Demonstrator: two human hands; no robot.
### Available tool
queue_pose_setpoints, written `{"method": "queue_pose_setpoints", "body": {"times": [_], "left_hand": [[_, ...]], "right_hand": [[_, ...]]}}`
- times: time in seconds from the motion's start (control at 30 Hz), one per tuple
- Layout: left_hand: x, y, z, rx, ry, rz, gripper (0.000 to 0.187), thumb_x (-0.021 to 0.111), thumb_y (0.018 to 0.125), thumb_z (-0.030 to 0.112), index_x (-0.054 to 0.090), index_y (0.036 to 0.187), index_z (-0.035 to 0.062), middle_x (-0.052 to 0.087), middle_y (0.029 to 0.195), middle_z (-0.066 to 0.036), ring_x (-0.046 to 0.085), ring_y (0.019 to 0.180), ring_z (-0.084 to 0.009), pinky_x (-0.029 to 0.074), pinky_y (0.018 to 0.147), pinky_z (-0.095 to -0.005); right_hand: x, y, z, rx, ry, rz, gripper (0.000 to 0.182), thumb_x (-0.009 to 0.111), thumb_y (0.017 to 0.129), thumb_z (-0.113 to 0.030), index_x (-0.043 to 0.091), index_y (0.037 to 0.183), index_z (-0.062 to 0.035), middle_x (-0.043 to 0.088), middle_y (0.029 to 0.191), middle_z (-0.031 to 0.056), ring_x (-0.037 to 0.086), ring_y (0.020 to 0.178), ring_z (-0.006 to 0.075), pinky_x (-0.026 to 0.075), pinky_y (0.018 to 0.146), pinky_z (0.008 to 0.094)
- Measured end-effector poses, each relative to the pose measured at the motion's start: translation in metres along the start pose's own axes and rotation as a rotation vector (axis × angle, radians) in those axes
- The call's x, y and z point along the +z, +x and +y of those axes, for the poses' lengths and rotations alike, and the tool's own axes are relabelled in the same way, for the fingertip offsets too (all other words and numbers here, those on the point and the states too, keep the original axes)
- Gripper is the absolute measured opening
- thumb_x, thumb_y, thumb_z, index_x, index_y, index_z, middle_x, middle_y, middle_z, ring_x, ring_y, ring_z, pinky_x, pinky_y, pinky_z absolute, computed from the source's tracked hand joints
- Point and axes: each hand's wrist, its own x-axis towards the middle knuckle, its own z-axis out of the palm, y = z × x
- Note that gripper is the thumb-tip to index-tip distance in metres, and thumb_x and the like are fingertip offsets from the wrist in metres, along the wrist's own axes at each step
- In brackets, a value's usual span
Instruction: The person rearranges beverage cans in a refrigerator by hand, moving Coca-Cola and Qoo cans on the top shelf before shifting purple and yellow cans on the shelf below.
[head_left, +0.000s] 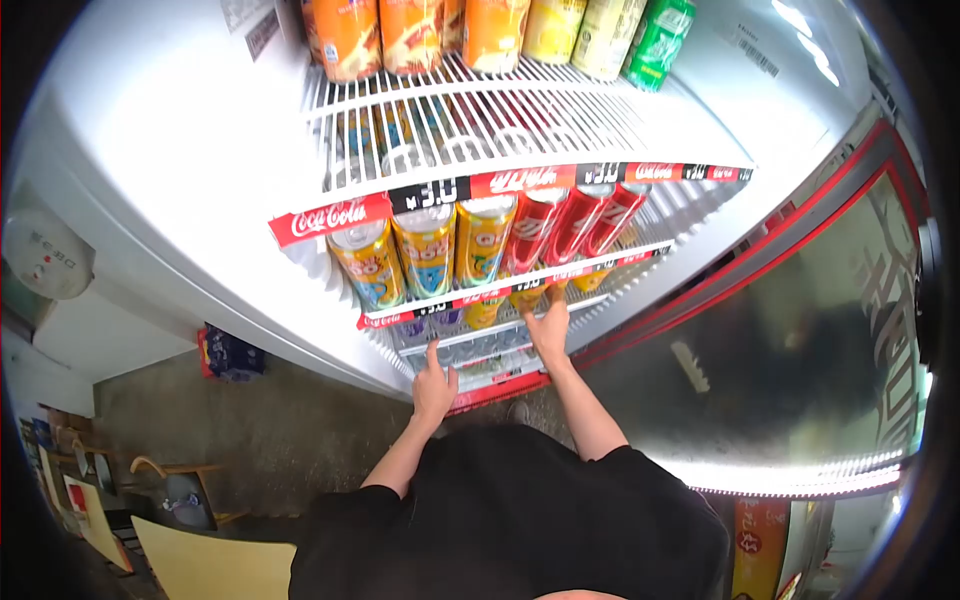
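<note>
My left hand (434,388) is just in front of the lower shelves of an open drinks fridge, its index finger stretched toward a shelf edge and nothing visible in it. Farther right, my right hand (549,328) reaches to a lower shelf, thumb and fingers apart, near a yellow can (527,299); its fingertips are partly lost against the shelf, and no grip shows. Above the hands stand several yellow-orange cans (425,255) and red cans (533,235) in a row. Purple cans (447,318) sit on the shelf below, near my left hand.
Orange cans (411,35) and a green can (661,42) stand on the top wire rack (480,105). The open glass door (760,360) is at the right. Chairs (185,495) and a pale table (210,560) are at the lower left.
</note>
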Motion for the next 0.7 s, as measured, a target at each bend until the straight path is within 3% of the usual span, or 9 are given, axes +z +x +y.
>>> {"method": "queue_pose_setpoints", "body": {"times": [0.1,0.23,0.33,0.47,0.7], "left_hand": [[0.007,0.001,-0.001,-0.01,-0.034,0.024,0.069,0.066,0.089,0.012,0.034,0.15,0.0046,0.067,0.078,-0.023,0.068,0.072,-0.0458,0.053,0.065,-0.0562],[0.011,-0.002,0.007,-0.046,-0.075,0.033,0.071,0.067,0.089,0.01,0.032,0.15,0.0028,0.063,0.07,-0.017,0.067,0.067,-0.0415,0.053,0.064,-0.0526],[0.022,-0.004,0.005,-0.005,-0.138,0.05,0.084,0.068,0.089,0.011,0.019,0.156,0.0008,0.062,0.068,-0.013,0.067,0.064,-0.0373,0.054,0.063,-0.0497],[0.031,-0.009,0.015,-0.077,-0.093,0.009,0.097,0.072,0.088,0.012,0.008,0.16,-0.0005,0.065,0.072,-0.013,0.069,0.066,-0.035,0.056,0.065,-0.0476],[0.049,-0.005,0.025,-0.166,-0.152,0.086,0.098,0.072,0.088,0.011,0.006,0.16,-0.0008,0.067,0.076,-0.013,0.07,0.07,-0.0356,0.057,0.068,-0.048]], "right_hand": [[0.001,0.007,-0.002,0.065,0.027,-0.093,0.071,0.088,0.078,-0.022,0.052,0.132,0.004,0.065,0.115,0.0261,0.065,0.105,0.0439,0.052,0.09,0.0478],[0.005,0.012,-0.002,-0.017,-0.001,-0.074,0.076,0.089,0.075,-0.027,0.051,0.131,0.0083,0.065,0.115,0.0309,0.065,0.104,0.0478,0.054,0.088,0.05],[0.012,0.01,0.01,-0.156,-0.125,0.016,0.08,0.089,0.073,-0.031,0.051,0.128,0.0117,0.064,0.115,0.0335,0.064,0.105,0.0509,0.054,0.09,0.0513],[0.013,0.004,0.015,-0.161,-0.172,-0.048,0.093,0.088,0.071,-0.04,0.048,0.132,0.0167,0.062,0.118,0.0372,0.062,0.107,0.0534,0.053,0.094,0.0538],[0.01,0.003,0.027,-0.211,-0.215,-0.137,0.103,0.086,0.072,-0.049,0.045,0.135,0.0221,0.057,0.127,0.0434,0.058,0.118,0.056,0.048,0.104,0.0555]]}}
